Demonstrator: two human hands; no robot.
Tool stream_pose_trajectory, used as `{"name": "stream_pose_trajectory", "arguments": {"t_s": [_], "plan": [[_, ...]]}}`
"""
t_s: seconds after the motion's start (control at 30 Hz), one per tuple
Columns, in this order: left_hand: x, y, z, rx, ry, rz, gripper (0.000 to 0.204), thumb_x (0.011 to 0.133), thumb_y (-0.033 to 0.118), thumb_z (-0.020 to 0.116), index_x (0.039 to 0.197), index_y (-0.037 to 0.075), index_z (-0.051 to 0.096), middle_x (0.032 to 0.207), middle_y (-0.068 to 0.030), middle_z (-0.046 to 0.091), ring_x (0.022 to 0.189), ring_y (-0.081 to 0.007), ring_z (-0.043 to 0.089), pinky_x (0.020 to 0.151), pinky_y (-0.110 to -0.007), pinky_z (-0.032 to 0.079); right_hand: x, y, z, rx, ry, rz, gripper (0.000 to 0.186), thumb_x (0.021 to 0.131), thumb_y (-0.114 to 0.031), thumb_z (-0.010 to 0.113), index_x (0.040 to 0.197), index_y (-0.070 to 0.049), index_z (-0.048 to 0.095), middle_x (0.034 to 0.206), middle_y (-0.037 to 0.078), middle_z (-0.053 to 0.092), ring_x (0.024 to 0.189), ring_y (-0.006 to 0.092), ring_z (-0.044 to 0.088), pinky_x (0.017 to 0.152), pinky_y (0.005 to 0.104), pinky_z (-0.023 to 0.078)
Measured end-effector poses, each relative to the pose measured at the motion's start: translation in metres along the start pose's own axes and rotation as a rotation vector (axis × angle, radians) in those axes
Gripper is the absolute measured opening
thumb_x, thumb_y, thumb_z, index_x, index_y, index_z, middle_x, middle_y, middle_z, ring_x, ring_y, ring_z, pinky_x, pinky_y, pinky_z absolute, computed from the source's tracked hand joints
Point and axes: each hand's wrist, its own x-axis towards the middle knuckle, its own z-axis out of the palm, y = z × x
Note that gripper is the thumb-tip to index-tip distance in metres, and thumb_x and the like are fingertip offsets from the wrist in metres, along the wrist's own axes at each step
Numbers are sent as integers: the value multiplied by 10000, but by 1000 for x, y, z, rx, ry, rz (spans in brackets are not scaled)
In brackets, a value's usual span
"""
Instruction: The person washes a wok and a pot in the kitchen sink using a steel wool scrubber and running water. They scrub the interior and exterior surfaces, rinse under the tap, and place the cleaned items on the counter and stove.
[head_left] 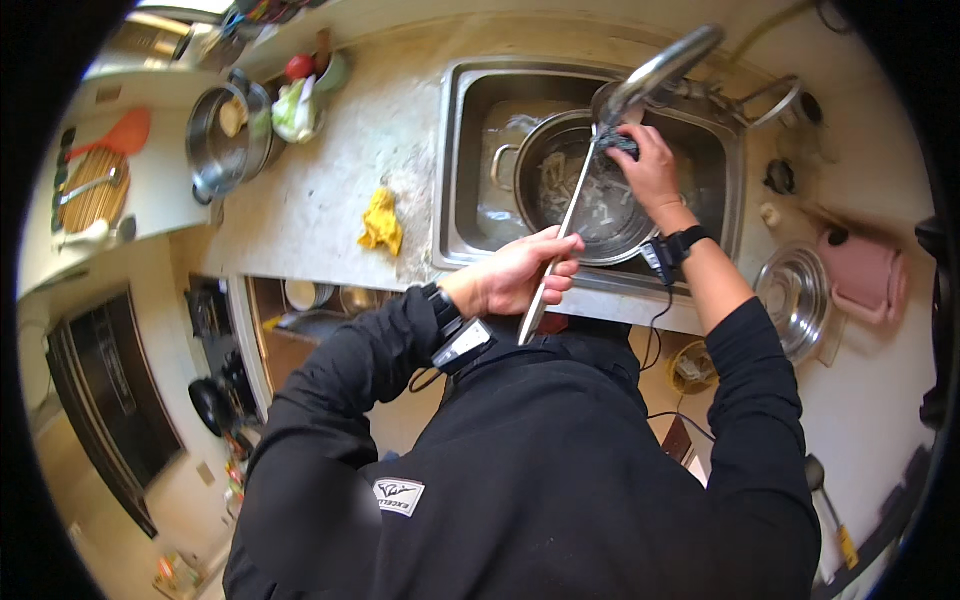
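Note:
My left hand (530, 273) is closed round the handle of a long metal kitchen utensil (572, 205), in front of the sink's near edge. The utensil slants up over the sink, its wide handle end toward me. Its far end lies under the faucet (660, 75), partly hidden, so its kind cannot be told. My right hand (650, 170) pinches a dark scouring pad (620, 146) against that far end. Below both hands, a metal pot (508, 150) with a side handle stands in the steel sink (452, 170), with water and reflections inside it.
Left of the sink, a yellow cloth (381, 222) lies crumpled on the counter (330, 150). Further left stand a steel pot (222, 140) and leafy vegetables (295, 110). An orange spatula (128, 133) lies beyond. To the right are a metal basin (795, 300) and a pink board (868, 275).

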Motion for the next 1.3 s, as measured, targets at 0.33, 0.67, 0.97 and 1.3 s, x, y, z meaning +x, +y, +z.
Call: {"name": "stream_pose_trajectory", "arguments": {"t_s": [0.33,0.67,0.97,1.3], "plan": [[5,-18,4,74,258,30,286,1058,397,425,997,121,472,703,49,352,528,-41,276,411,-180,251,10,12,-1,-20,129,-14,204,861,-172,690,1031,-70,645,973,125,671,944,340,632,827,408,493],[-1,-27,-10,31,216,-133,401,1055,488,365,834,153,382,618,77,254,458,-18,188,340,-167,209,-16,3,9,-424,-108,76,392,813,-110,706,1189,-166,610,1169,90,600,1099,354,533,924,446,487],[-7,-29,-17,75,213,-80,392,1064,464,346,829,153,380,607,71,243,458,-27,197,349,-177,207,-3,-4,9,-461,-117,-73,200,792,-108,699,983,-159,668,1022,70,616,1058,277,598,822,412,543],[-15,-31,-22,112,203,-150,385,1066,459,342,829,158,378,617,68,256,463,-31,204,357,-172,200,-1,-3,7,-278,-221,-208,230,787,-118,703,1012,-136,659,1025,57,602,1036,283,571,846,401,533]]}}
